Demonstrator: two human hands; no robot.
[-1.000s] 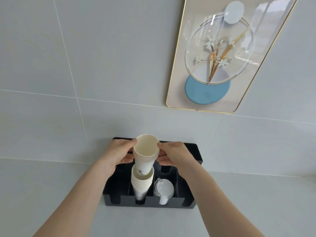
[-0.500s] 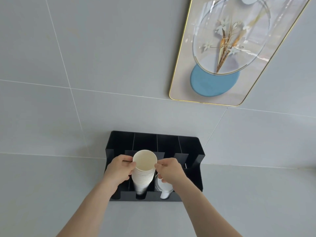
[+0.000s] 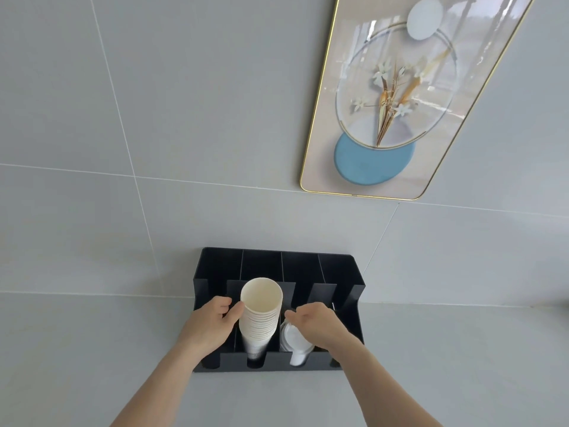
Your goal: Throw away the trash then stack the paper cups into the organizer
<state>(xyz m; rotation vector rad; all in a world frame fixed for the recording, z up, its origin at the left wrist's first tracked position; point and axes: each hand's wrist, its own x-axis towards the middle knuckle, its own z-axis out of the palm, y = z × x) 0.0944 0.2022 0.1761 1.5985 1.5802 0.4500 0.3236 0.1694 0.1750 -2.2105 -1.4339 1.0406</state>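
Against tiled wall (image 3: 154, 118), black organizer (image 3: 354, 291), left hand (image 3: 212, 325) touching nested paper cups (image 3: 260, 315), right hand (image 3: 317, 325) loose beside them over white lids (image 3: 294, 343), framed picture (image 3: 400, 97) above.

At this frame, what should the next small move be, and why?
Probably let go with the left hand and draw both hands back. The stack of paper cups already sits upright in the second slot of the black organizer, beside the white lids; the right hand is off it, fingers loose, while the left thumb touches its side.
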